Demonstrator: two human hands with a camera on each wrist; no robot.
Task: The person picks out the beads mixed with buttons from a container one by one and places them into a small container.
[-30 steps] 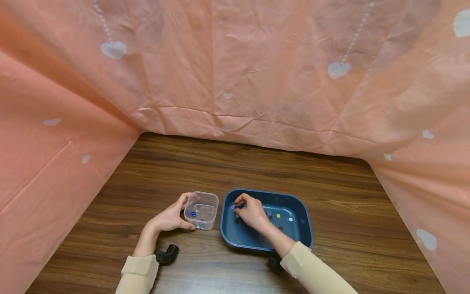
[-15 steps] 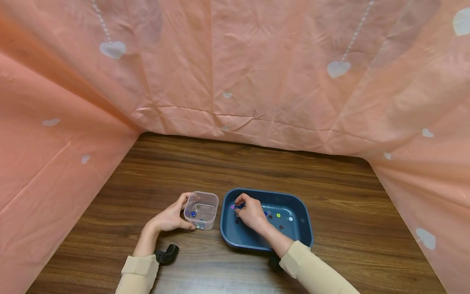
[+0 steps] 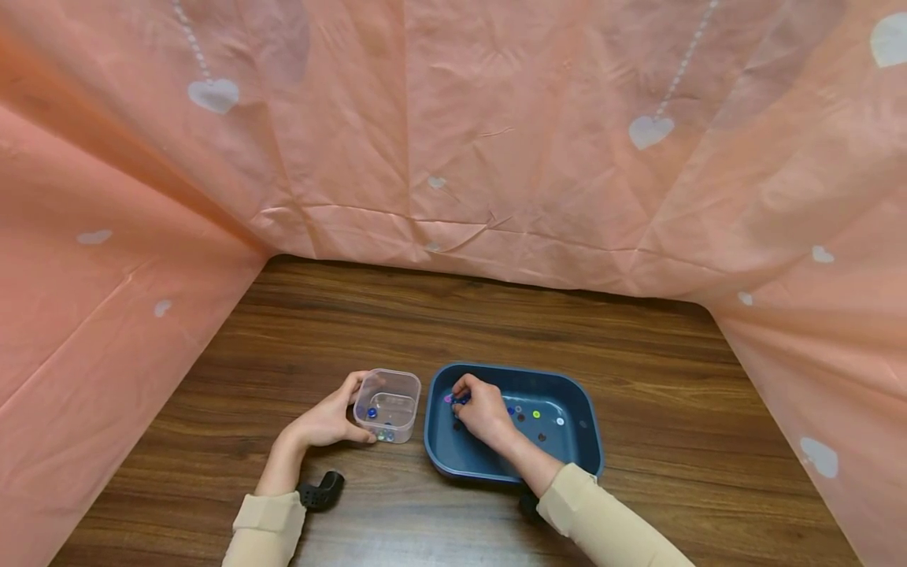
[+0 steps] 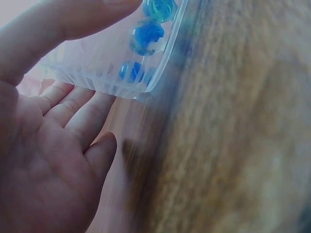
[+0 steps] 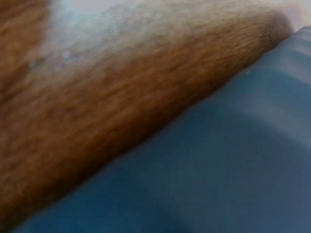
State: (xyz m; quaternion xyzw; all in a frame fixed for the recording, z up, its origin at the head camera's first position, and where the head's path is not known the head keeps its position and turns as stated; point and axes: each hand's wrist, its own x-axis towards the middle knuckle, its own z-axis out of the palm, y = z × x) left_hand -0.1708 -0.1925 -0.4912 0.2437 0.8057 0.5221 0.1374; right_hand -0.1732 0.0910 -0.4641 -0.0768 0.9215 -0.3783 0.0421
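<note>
A small clear plastic tub (image 3: pixel 388 405) with a few coloured beads in it stands on the wooden table. My left hand (image 3: pixel 327 420) grips it from the left, thumb at the front and fingers behind; the left wrist view shows the tub (image 4: pixel 116 53) with blue beads against my fingers (image 4: pixel 73 104). Right beside it sits a dark blue tray (image 3: pixel 581 441) with several small coloured beads (image 3: pixel 536 415) scattered inside. My right hand (image 3: pixel 482 409) is down in the tray's left part, fingers curled and pinching a small blue bead (image 3: pixel 460 399). The right wrist view shows only the tray's wall (image 5: pixel 218 170) and table.
Pink plastic sheeting (image 3: pixel 453 134) with white hearts closes in the back and both sides of the table (image 3: pixel 496 323). A black wrist-camera mount (image 3: pixel 322 490) lies by my left sleeve. Open tabletop stretches behind the tub and tray.
Almost nothing differs; the view has drifted very slightly, and both hands stay where they were on the tub and in the tray.
</note>
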